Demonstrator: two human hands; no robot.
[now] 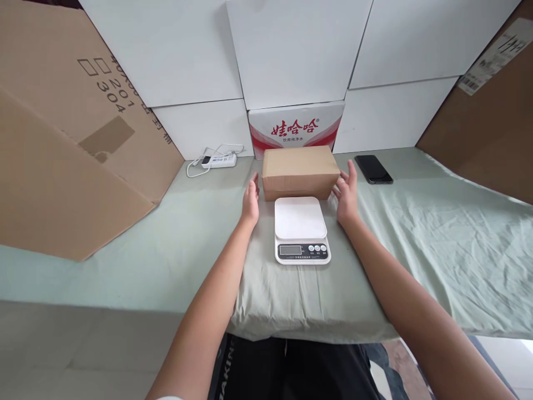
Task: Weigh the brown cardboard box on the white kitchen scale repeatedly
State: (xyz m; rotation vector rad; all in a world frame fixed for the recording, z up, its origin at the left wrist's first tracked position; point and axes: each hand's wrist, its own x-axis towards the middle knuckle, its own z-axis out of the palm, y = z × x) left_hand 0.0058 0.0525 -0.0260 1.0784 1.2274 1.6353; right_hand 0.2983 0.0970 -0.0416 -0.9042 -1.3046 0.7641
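Observation:
A closed brown cardboard box [300, 162] sits on the cloth-covered table between my two hands. At its left side my left hand [250, 201] is upright with fingers stretched, and a narrow gap seems to show between them and the box. My right hand [346, 194] is by the box's right side, fingers spread; whether its fingertips touch the cardboard I cannot tell. Directly in front of the box lies a white kitchen scale [300, 219] with a square platform, a small display and several round buttons. Nothing rests on its platform, and the display looks blank.
Behind the box stands a white and red carton [296, 125] against white panels [300, 50]. A white power strip [220, 161] with a cable lies at the back left, a black phone [373, 169] at the right. Large cardboard sheets [83, 139] flank the green cloth [437, 233].

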